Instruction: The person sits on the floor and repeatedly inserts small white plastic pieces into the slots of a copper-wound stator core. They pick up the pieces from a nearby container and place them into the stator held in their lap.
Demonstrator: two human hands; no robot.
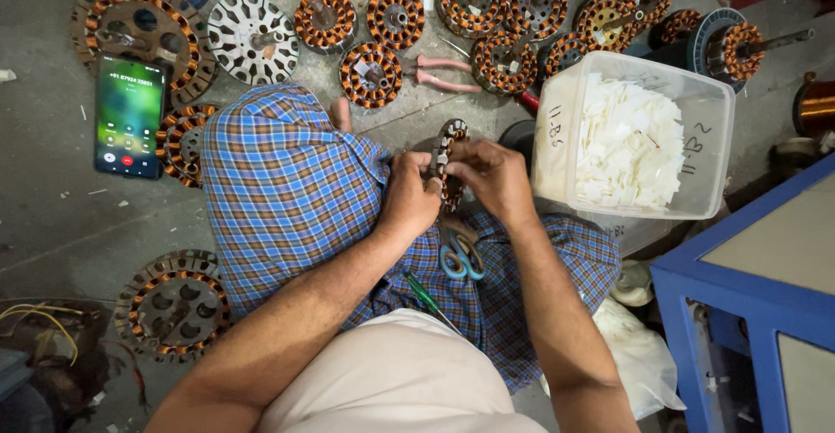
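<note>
From the lit phone [129,116] at the left edge across to centre frame, left hand [410,196] and right hand [494,176] both pinch closed around the small wound stator [445,159] over the lap, mid-fitting, careful slot alignment likely needed next, white slips tub [631,137] waiting right.

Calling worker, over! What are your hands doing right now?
Left hand and right hand both grip small stator over lap. Scissors on lap. Tub of white slips at right.
</note>
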